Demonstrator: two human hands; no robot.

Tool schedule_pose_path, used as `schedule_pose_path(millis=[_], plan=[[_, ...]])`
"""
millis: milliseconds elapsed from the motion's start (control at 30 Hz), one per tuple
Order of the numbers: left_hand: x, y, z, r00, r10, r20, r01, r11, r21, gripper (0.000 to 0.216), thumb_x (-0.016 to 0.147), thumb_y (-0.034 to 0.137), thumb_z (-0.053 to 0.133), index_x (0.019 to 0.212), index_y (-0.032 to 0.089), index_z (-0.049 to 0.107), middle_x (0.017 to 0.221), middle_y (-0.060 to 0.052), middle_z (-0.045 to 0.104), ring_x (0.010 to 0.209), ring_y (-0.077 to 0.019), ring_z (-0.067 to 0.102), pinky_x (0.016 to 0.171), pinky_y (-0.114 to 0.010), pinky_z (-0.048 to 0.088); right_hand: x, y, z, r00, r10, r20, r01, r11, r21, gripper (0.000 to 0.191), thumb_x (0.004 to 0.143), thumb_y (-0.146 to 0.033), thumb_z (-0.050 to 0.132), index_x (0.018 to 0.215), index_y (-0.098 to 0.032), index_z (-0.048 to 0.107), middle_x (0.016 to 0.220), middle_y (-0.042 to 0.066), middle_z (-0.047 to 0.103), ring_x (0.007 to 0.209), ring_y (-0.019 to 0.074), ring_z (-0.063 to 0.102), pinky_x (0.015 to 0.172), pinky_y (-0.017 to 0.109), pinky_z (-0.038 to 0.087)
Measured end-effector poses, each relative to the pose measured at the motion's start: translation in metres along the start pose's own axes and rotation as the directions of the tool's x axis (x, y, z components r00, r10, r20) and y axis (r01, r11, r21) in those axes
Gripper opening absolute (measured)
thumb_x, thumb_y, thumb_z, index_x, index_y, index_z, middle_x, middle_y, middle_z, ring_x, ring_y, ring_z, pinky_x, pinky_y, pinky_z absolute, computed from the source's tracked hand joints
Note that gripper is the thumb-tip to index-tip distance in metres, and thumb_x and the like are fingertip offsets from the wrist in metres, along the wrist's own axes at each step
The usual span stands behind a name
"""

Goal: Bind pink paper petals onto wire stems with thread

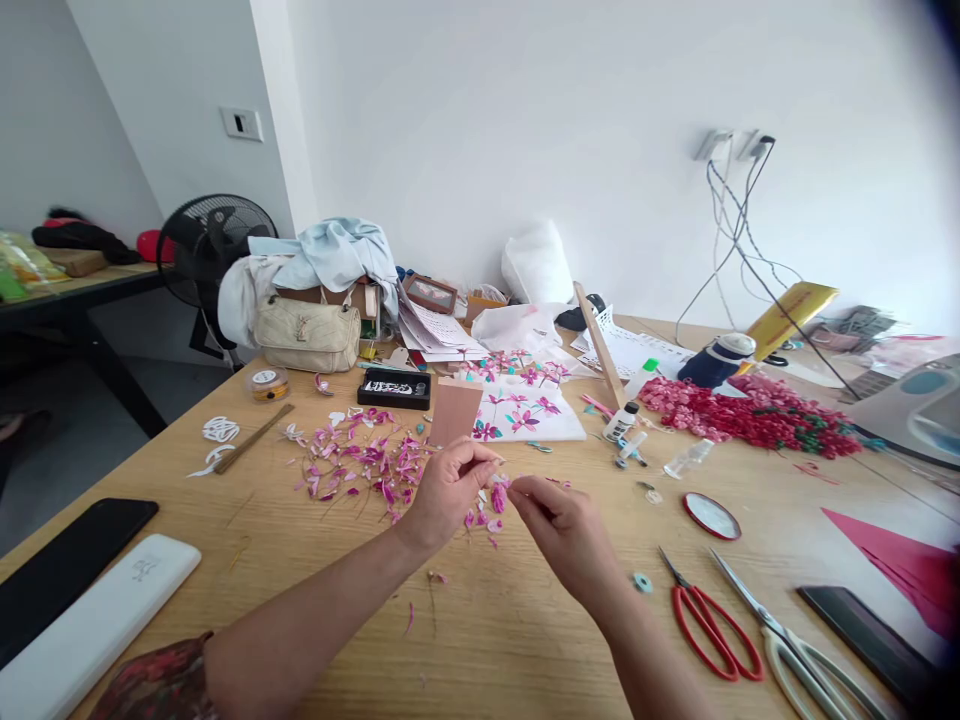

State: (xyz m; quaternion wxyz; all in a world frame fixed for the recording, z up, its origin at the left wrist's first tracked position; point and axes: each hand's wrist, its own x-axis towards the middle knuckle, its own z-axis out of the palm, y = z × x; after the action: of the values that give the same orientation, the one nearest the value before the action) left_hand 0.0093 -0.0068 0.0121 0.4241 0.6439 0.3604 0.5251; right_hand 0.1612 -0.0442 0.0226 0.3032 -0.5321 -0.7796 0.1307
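Observation:
My left hand [448, 492] is closed in a pinch above the middle of the table, a small pale tip showing at its fingertips. Facing it, my right hand [564, 528] also pinches; what lies between its fingers is too small to make out. Just behind and below the fingertips is a small cluster of pink petals [498, 494], and I cannot tell whether either hand touches it. To the left spreads a loose heap of purple-pink petals on thin stems [382, 465]. A brown card [456, 412] and a white sheet with pink flowers [525, 412] lie beyond my hands.
Red-handled scissors [705, 620], white-handled scissors [780, 625] and a dark phone [862, 640] lie at right. Small bottles [621, 422] and red flower bunches [750, 415] sit farther back. A white power bank [105, 620] is at left, and a cream handbag [307, 332] at back left.

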Motion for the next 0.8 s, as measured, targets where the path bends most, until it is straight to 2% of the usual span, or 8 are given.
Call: schedule_pose_path(millis=[133, 233, 300, 400, 500, 633, 700, 800], plan=[[0.002, -0.004, 0.001, 0.994, 0.106, 0.012, -0.107, 0.974, 0.199, 0.013, 0.079, 0.018, 0.051, 0.073, 0.016, 0.062, 0.066, 0.001, 0.051, 0.063, -0.0102, 0.048, 0.060, -0.022, 0.039, -0.005, -0.019, -0.008, 0.995, -0.103, 0.014, 0.101, 0.936, -0.338, 0.027, 0.086, -0.020, 0.037, 0.071, -0.018, 0.059, 0.060, 0.001, 0.054, 0.054, 0.0117, 0.047, 0.050, 0.022, 0.028], [0.000, -0.003, 0.002, 0.978, 0.173, 0.118, -0.200, 0.940, 0.275, 0.015, 0.081, 0.017, 0.049, 0.076, 0.016, 0.063, 0.069, -0.001, 0.053, 0.066, -0.0115, 0.051, 0.062, -0.023, 0.040, 0.002, -0.027, -0.025, 0.987, -0.143, 0.079, 0.163, 0.885, -0.436, 0.027, 0.085, -0.018, 0.037, 0.068, -0.018, 0.058, 0.057, 0.001, 0.053, 0.052, 0.0120, 0.047, 0.048, 0.023, 0.026], [-0.001, -0.001, 0.002, 0.951, 0.223, 0.213, -0.277, 0.921, 0.273, 0.016, 0.082, 0.017, 0.049, 0.078, 0.016, 0.064, 0.071, -0.002, 0.054, 0.068, -0.0123, 0.052, 0.064, -0.024, 0.041, 0.010, -0.027, -0.039, 0.980, -0.146, 0.132, 0.186, 0.905, -0.382, 0.026, 0.085, -0.019, 0.039, 0.068, -0.019, 0.059, 0.059, 0.001, 0.054, 0.053, 0.0114, 0.047, 0.049, 0.022, 0.027], [-0.003, 0.003, 0.001, 0.918, 0.250, 0.309, -0.321, 0.924, 0.206, 0.016, 0.081, 0.017, 0.050, 0.078, 0.016, 0.065, 0.071, -0.003, 0.056, 0.068, -0.0125, 0.052, 0.065, -0.024, 0.041, 0.025, -0.016, -0.054, 0.976, -0.121, 0.179, 0.151, 0.975, -0.164, 0.024, 0.084, -0.024, 0.044, 0.067, -0.018, 0.060, 0.059, -0.001, 0.055, 0.054, 0.0103, 0.046, 0.052, 0.021, 0.031], [-0.005, 0.010, 0.000, 0.939, 0.183, 0.292, -0.214, 0.973, 0.081, 0.011, 0.079, 0.018, 0.055, 0.074, 0.015, 0.065, 0.066, -0.001, 0.055, 0.065, -0.0115, 0.051, 0.063, -0.023, 0.040, 0.032, 0.002, -0.051, 0.975, -0.069, 0.211, 0.045, 0.992, 0.119, 0.025, 0.083, -0.030, 0.047, 0.065, -0.017, 0.058, 0.056, -0.002, 0.051, 0.053, 0.0099, 0.043, 0.050, 0.021, 0.032], [-0.006, 0.013, 0.001, 0.980, -0.005, 0.199, 0.030, 0.992, -0.124, 0.010, 0.078, 0.019, 0.054, 0.074, 0.014, 0.061, 0.064, 0.001, 0.050, 0.057, -0.0086, 0.048, 0.054, -0.020, 0.039, 0.024, 0.016, -0.023, 0.990, -0.018, 0.140, -0.037, 0.924, 0.382, 0.026, 0.082, -0.034, 0.048, 0.066, -0.016, 0.056, 0.060, -0.002, 0.050, 0.056, 0.0104, 0.044, 0.051, 0.021, 0.034], [-0.005, 0.011, 0.001, 0.988, -0.069, 0.136, 0.090, 0.984, -0.156, 0.011, 0.078, 0.020, 0.053, 0.074, 0.014, 0.060, 0.064, 0.002, 0.049, 0.053, -0.0075, 0.047, 0.051, -0.020, 0.038, 0.017, 0.015, -0.009, 0.996, 0.001, 0.094, -0.035, 0.931, 0.364, 0.026, 0.083, -0.033, 0.047, 0.067, -0.016, 0.056, 0.059, -0.002, 0.050, 0.056, 0.0106, 0.044, 0.052, 0.021, 0.034], [-0.001, 0.005, 0.002, 0.999, -0.020, 0.028, 0.021, 0.999, -0.030, 0.011, 0.078, 0.019, 0.053, 0.072, 0.015, 0.060, 0.065, 0.002, 0.049, 0.057, -0.0081, 0.047, 0.054, -0.020, 0.038, 0.007, 0.006, 0.001, 1.000, -0.006, 0.025, 0.003, 0.993, 0.121, 0.025, 0.086, -0.028, 0.043, 0.069, -0.017, 0.058, 0.057, -0.002, 0.051, 0.054, 0.0107, 0.044, 0.053, 0.021, 0.032]])
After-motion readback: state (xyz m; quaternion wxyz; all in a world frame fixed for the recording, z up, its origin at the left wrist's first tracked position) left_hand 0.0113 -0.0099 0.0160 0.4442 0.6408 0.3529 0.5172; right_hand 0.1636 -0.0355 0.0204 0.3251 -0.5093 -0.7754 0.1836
